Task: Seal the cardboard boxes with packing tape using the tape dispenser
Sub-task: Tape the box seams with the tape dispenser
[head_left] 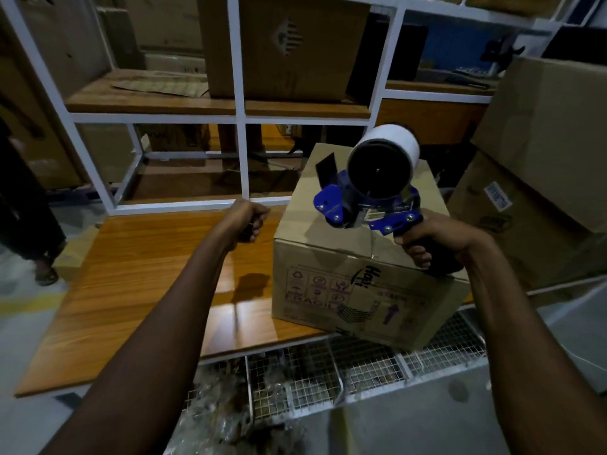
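Right hand (438, 239) grips the tape dispenser (371, 195) over the closed cardboard box (354, 290); left hand (251, 218) fisted, contents unclear.

1 cardboard box (361, 257) marked FRAGILE sits at the right end of the wooden table (147, 274); the right hand (437, 244) grips the black handle of the blue tape dispenser (371, 198) (white roll uppermost) over the box's top; the left hand (253, 221) is curled into a fist beside the box, above the table; whether it holds anything is unclear; white shelving (241, 119) behind carries more boxes.
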Tool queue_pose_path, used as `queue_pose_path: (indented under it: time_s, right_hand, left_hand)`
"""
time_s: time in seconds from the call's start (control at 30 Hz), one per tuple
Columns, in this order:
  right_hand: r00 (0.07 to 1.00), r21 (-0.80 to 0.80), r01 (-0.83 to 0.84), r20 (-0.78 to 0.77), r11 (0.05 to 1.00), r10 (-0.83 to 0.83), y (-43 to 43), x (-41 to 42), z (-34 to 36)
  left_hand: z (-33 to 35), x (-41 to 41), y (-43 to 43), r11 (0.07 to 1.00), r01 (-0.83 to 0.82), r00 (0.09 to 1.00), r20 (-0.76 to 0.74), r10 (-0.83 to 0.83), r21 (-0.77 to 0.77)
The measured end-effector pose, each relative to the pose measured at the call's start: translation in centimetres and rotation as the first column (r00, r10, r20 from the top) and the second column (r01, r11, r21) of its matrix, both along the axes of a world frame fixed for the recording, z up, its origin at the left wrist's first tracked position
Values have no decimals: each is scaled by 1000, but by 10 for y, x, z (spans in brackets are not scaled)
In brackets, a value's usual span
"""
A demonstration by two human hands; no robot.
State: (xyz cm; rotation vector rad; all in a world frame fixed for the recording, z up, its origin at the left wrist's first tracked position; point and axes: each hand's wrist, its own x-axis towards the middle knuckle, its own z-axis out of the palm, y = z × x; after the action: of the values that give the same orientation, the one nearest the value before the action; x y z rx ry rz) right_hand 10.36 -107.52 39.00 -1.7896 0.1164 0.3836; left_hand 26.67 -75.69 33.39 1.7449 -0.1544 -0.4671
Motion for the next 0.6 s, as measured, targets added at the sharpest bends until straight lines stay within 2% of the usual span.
queue_pose_path:
  time_s: [0.17, 0.4, 0.6]
  right_hand:
    - [999, -95, -20, -32, 995, 17, 18, 22, -2]
    - [998, -184, -43, -50, 982, 35, 21, 35, 1]
    - [993, -253, -102, -88, 962, 82, 13, 33, -9]
  left_hand:
    - [-27, 3, 13, 997, -73, 997, 20, 72, 33]
    - [-57, 0, 17, 998, -63, 998, -28, 64, 5]
    - [-75, -3, 9, 1000, -28, 1000, -3, 28, -5]
